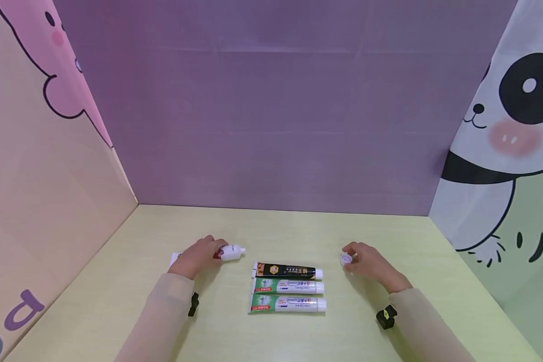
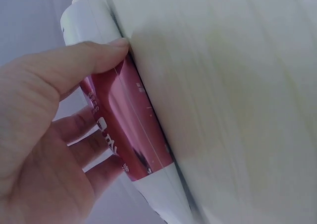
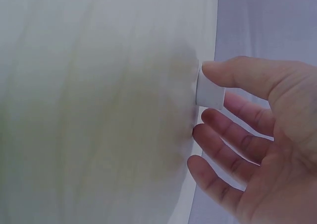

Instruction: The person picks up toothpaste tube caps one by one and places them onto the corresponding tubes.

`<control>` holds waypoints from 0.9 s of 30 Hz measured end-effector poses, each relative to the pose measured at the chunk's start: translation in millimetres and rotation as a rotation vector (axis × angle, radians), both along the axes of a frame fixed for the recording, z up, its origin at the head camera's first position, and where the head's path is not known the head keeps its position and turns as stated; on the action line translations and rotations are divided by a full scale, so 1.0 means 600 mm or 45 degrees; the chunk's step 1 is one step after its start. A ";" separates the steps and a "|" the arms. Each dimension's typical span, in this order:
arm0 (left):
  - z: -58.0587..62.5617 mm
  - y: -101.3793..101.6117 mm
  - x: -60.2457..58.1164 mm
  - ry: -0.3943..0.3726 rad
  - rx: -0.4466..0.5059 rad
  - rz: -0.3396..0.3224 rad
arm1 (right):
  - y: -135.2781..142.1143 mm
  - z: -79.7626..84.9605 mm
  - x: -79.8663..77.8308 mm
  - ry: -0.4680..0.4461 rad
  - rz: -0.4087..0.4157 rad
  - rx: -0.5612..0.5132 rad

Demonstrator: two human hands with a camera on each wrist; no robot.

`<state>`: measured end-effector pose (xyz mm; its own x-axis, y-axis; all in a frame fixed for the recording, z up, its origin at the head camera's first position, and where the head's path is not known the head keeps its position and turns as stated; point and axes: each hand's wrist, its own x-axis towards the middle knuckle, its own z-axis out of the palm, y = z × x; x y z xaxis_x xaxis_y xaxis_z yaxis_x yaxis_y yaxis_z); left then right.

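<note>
My left hand [image 1: 201, 256] grips a white and dark red toothpaste tube [image 1: 232, 252] at the left of the table. The tube lies along the tabletop, its bare white nozzle pointing right; in the left wrist view the thumb crosses its red band [image 2: 131, 120] and the fingers pass behind. Over on the right, my right hand [image 1: 366, 261] pinches a small white cap [image 1: 346, 259] between thumb and index finger. The right wrist view has this cap [image 3: 210, 91] right at the table surface, the other fingers loosely spread below it.
Between the hands lie three capped toothpaste tubes in a stack of rows: a black one [image 1: 287, 271] farthest away, then two green and white ones [image 1: 289, 286]. A purple cloth wall [image 1: 280, 125] closes off the back, with cartoon-printed panels on both sides.
</note>
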<state>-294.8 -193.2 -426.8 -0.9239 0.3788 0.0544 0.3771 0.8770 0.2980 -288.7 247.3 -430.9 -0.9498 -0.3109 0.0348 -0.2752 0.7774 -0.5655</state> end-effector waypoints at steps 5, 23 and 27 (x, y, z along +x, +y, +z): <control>-0.002 0.000 -0.002 -0.033 0.014 -0.005 | 0.000 -0.001 -0.002 0.002 -0.042 0.018; 0.012 0.017 0.001 -0.074 0.108 -0.079 | -0.002 0.000 0.001 -0.012 -0.094 -0.002; 0.016 0.021 0.003 -0.051 0.154 -0.124 | -0.001 0.000 0.003 0.002 -0.092 -0.027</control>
